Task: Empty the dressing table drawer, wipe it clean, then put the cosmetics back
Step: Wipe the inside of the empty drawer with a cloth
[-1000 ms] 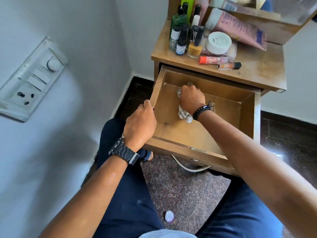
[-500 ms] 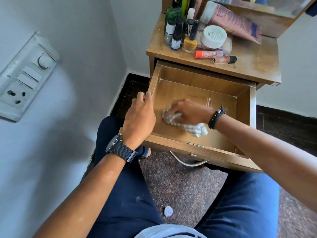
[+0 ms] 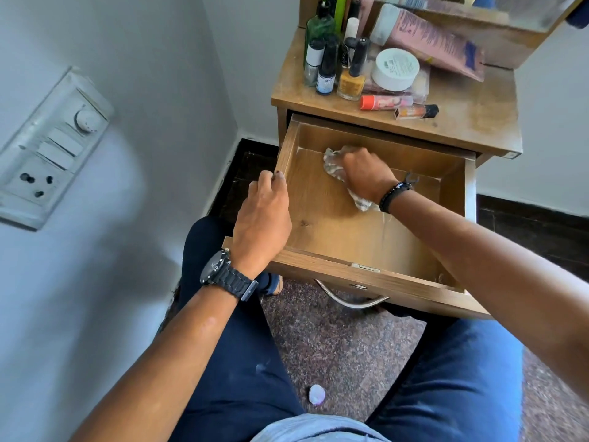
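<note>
Right hand is bunched down on the cloth, fingers curled over it and pressing it onto the drawer floor, up near the back-left corner. The cloth sticks out past the fingertips toward the back wall and trails out under the wrist too. Left hand hooks over the drawer's left wall, fingers curled round the rim, thumb side inside.

Nearer than the right hand the drawer floor is bare wood all the way to the front panel, and there's plenty of room to its right as well. The back wall sits just ahead of the knuckles.

The cosmetics are all on the tabletop beyond the drawer, bottles packed at the left, a white jar beside them, a pink tube leaning behind, and two small tubes lying near the front edge.

A wall is close outside the left hand. A handle hangs under the front panel, over the knees.
</note>
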A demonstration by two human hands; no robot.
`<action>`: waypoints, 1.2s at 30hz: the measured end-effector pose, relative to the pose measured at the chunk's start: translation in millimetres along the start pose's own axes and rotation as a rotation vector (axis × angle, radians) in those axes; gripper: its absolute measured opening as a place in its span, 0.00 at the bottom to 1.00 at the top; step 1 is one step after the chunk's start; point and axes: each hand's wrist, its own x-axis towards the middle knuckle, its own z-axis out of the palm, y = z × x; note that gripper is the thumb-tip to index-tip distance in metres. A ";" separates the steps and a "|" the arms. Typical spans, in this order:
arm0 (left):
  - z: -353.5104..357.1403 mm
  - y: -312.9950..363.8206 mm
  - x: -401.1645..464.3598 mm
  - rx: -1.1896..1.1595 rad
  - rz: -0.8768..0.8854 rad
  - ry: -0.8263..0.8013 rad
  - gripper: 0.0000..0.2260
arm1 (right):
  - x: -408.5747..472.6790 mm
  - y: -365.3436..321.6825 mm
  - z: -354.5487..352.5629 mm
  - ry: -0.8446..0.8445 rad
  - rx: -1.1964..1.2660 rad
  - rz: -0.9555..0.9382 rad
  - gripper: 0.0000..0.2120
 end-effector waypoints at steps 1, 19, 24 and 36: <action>-0.4 0.6 -0.1 -0.001 0.002 0.005 0.22 | -4.6 0.1 -0.9 -0.019 0.044 -0.026 0.13; 2.5 21.3 -2.6 -0.007 0.108 -0.169 0.13 | -12.7 8.7 -2.7 0.028 0.045 0.059 0.12; 4.8 21.5 -1.9 0.008 0.085 -0.213 0.11 | -27.6 16.9 -5.5 -0.122 0.234 -0.051 0.14; 4.5 25.5 -3.7 0.047 0.111 -0.200 0.10 | -67.7 17.3 2.6 -0.148 0.190 -0.044 0.11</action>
